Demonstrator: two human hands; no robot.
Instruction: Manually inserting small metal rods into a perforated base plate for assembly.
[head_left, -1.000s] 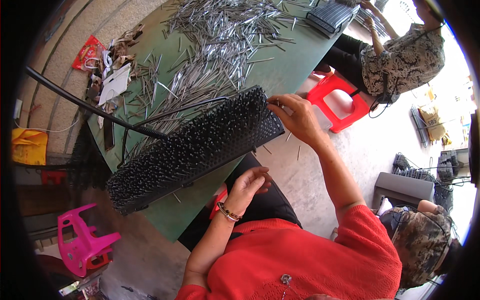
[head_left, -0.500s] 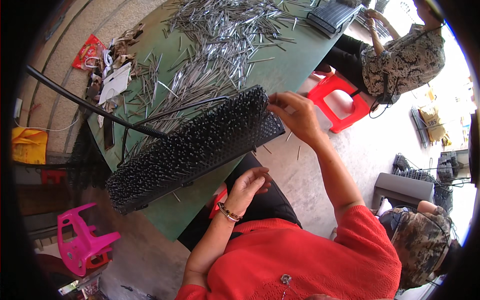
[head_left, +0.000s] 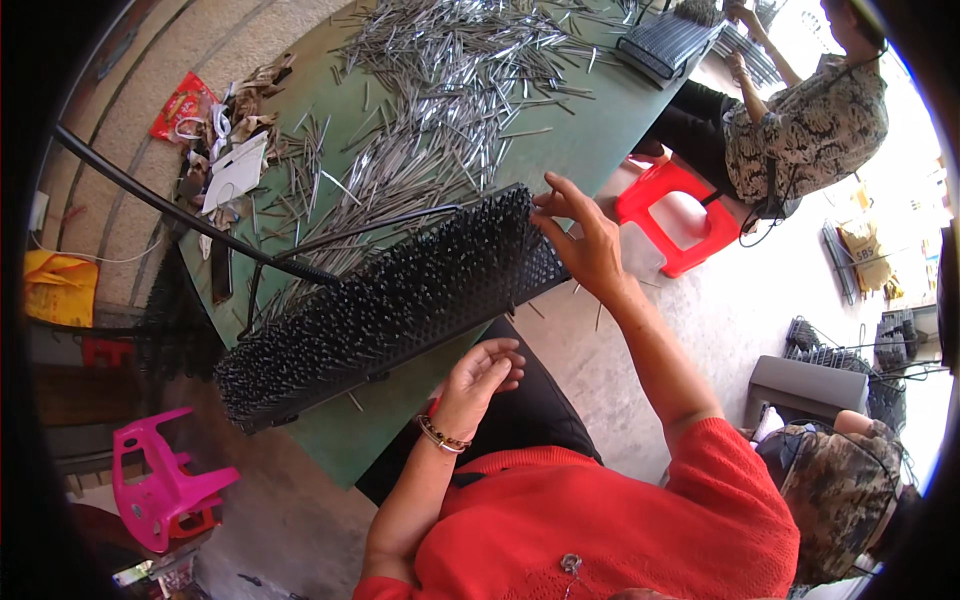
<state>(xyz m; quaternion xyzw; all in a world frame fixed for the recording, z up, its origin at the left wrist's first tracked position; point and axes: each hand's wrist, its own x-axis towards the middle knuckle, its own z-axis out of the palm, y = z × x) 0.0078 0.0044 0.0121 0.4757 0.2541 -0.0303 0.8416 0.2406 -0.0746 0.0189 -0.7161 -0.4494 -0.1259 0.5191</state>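
Note:
A long black perforated rack (head_left: 545,272), packed with upright thin black pins (head_left: 400,275), lies slanted across the near side of the green table. Its right end shows bare rows of holes. My right hand (head_left: 590,245) is at that end, fingertips by the last pins; its fingers are spread apart and I make out nothing between them. My left hand (head_left: 480,385) hovers in front of the rack, over my lap, with curled fingers closed against the thumb. Whatever it may hold is hidden. A thin black bar (head_left: 370,232) runs behind the pins.
Loose metal strips (head_left: 440,130) cover much of the green table (head_left: 560,140). A black hose-like arm (head_left: 180,205) reaches in from the left. A red stool (head_left: 640,225) and a seated co-worker (head_left: 800,130) are at right; a pink chair (head_left: 160,480) stands lower left. Another person (head_left: 840,490) sits lower right.
My right hand's fingers have opened from a pinch and spread at the rack's right end. My left hand has shifted slightly left. The view has moved a little.

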